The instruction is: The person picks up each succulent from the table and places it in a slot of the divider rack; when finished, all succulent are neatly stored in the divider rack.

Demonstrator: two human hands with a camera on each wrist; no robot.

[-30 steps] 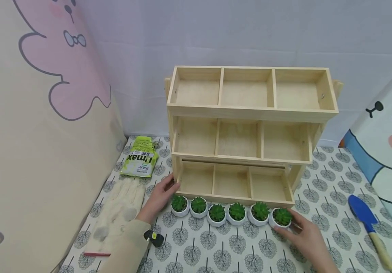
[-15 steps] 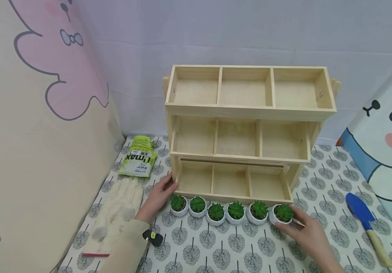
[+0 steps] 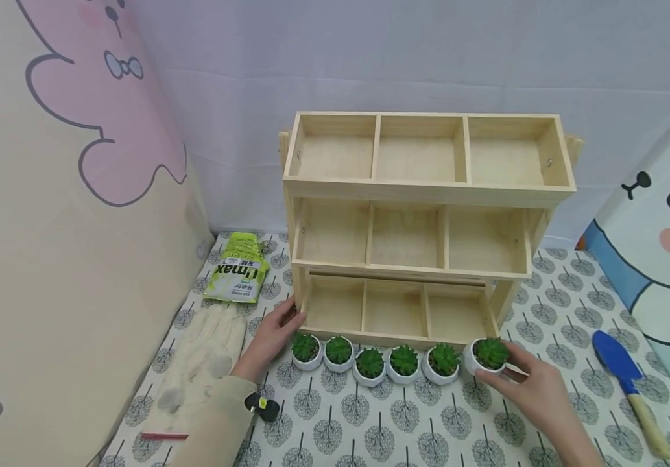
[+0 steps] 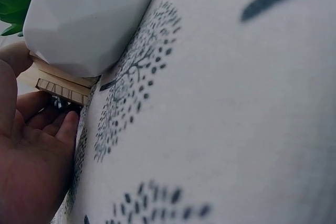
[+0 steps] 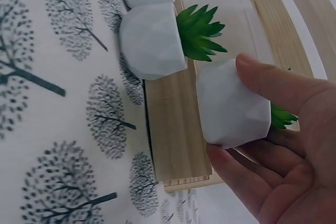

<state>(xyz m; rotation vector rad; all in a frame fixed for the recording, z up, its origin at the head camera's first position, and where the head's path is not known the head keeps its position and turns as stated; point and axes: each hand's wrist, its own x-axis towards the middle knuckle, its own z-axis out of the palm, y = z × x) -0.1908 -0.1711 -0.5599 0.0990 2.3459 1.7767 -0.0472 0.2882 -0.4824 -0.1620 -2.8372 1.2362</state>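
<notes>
My right hand pinches a white faceted pot with a green succulent between thumb and fingers. In the right wrist view that pot is lifted off the cloth, in front of the wooden board. My left hand grips the lower left corner of a three-tier wooden planter shelf; the left wrist view shows its thumb and curled fingers about the wood end. Several more potted succulents stand in a row along the shelf's front, the leftmost pot close to the left hand.
A green and white bag lies at the back left, with pale work gloves in front of it. By the left sleeve is a red stick. A blue hand trowel with a wooden handle lies at the right.
The right hand has raised the rightmost potted succulent off the cloth and shifted it slightly right, away from the row. The left hand stays at the shelf corner.
</notes>
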